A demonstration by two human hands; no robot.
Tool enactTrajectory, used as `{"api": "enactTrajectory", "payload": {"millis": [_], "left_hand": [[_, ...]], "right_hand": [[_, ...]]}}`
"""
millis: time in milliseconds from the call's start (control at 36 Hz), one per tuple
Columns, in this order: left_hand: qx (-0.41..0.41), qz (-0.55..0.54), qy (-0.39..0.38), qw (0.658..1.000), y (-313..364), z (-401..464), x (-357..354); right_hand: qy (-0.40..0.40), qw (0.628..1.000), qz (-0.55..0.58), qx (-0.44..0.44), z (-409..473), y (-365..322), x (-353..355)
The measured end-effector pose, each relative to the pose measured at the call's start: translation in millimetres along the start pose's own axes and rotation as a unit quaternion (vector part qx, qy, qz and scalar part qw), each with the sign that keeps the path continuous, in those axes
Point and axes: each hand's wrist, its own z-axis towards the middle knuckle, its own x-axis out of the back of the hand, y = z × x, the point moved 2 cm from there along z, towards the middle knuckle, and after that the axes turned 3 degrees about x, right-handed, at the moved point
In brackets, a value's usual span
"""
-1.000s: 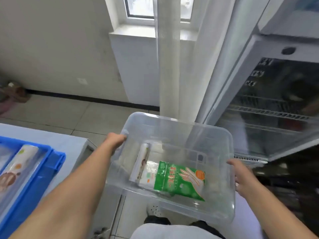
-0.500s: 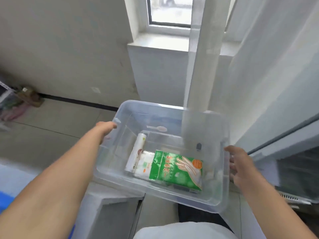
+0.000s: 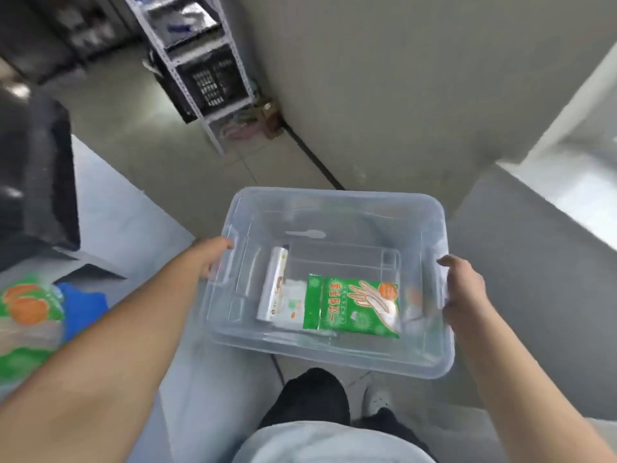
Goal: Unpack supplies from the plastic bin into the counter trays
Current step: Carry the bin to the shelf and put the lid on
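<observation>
The view is swinging round: a second ago the person was facing a window ledge and a glass-door fridge, and now a grey wall, a metal shelving rack (image 3: pixel 200 71) and the pale counter (image 3: pixel 110 208) are coming into frame. The clear plastic bin (image 3: pixel 337 359) is travelling with the turn, gripped by its two short ends as before, and its contents are lying much as they were. I judge the bin is being carried toward the counter, so unpacking is not resuming yet.

The left hand (image 3: pixel 213 257) is clasping the bin's left handle, fingers curled under the rim. The right hand (image 3: pixel 462 294) is clamping the right rim, thumb on top and fingers wrapped down the outer wall. The bin is hanging between the two hands, above the floor and the person's legs, with its left end just over the counter's edge.

Inside, the green pack of disposable gloves (image 3: pixel 354 307) is lying flat on the bin floor, closer to the right hand. A white roll (image 3: pixel 274 284) is lying beside it on the left-hand side, with a flat white packet (image 3: pixel 290 305) partly under the green pack. Beyond the left forearm, a blurred green-and-orange pack (image 3: pixel 26 315) is sitting by a blue tray (image 3: pixel 83 305).
</observation>
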Motion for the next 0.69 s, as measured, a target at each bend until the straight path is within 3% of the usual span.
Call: {"api": "enactTrajectory", "payload": {"millis": [83,194,444,694], "left_hand": [[0.036,-0.073,0.036,0.996,2.1,21.6,21.0],[0.077,-0.148,0.069,0.984,7.3,65.5,41.2],[0.163,-0.227,0.033,0.960,48.0,193.7,72.6],[0.193,-0.268,-0.019,0.944,146.1,281.1,137.8]], "right_hand": [[-0.018,0.999,-0.048,0.011,34.0,-43.6,-76.3],[-0.099,0.989,-0.109,0.013,70.4,-95.6,-168.8],[-0.201,0.940,-0.274,0.038,127.4,-176.3,-376.2],[-0.220,0.904,-0.363,0.059,176.5,-275.1,-523.4]]}}
